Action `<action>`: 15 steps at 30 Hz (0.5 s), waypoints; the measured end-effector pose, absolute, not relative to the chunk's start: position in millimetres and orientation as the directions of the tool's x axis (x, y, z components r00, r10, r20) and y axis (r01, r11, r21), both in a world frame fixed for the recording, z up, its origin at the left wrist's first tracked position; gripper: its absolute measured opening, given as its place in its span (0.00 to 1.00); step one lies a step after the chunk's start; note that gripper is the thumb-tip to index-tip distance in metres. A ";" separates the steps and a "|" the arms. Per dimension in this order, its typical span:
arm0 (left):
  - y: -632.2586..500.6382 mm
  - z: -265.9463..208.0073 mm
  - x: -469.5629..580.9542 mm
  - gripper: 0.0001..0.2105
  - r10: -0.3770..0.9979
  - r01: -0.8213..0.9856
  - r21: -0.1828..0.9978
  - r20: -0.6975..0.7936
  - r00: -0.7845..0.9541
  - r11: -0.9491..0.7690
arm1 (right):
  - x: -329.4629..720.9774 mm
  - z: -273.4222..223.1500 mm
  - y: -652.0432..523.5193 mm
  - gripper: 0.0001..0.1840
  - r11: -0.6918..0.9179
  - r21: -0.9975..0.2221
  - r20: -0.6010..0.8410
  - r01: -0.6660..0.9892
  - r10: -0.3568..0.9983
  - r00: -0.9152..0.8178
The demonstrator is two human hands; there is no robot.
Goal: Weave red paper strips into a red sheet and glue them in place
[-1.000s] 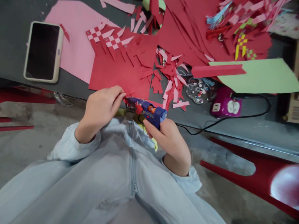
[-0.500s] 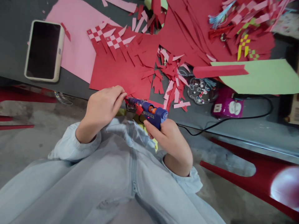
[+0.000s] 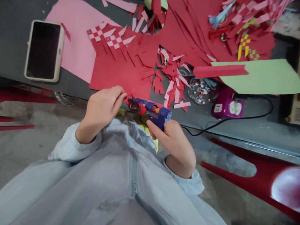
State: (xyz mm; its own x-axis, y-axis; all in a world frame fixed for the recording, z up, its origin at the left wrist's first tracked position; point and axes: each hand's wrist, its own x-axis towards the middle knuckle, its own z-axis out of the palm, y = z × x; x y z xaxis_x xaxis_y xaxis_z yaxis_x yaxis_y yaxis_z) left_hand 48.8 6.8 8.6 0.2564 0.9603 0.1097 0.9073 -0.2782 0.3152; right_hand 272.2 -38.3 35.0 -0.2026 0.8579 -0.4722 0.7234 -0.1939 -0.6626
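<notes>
My right hand (image 3: 174,134) is wrapped round the handle of a blue hot glue gun (image 3: 160,116), whose small red light is lit. The gun points left, with wires and a red scrap about its front part. At its nozzle end, my left hand (image 3: 104,104) is closed in a pinch on a small red paper piece (image 3: 127,99), mostly hidden by the fingers. Just beyond my hands lies a red paper sheet (image 3: 110,73) bearing several red-and-pink woven paper fish (image 3: 114,41). Cut paper strips (image 3: 172,72) are heaped to its right.
A phone (image 3: 43,51) rests on the left over pink paper (image 3: 78,47). To the right are a dish of beads (image 3: 201,92), a purple power socket (image 3: 227,104) with a black cable (image 3: 211,126), and green paper (image 3: 264,76). A red stool (image 3: 253,172) stands below the table edge.
My right hand and the glue gun have shifted slightly to the right, away from my left fingertips. My left hand has stayed almost still.
</notes>
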 end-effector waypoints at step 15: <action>6.3 10.5 50.3 0.16 0.972 0.917 0.323 0.054 0.230 -0.234 | 276.8 34.7 -41.9 0.21 -0.143 -0.722 -0.397 0.677 0.887 -0.236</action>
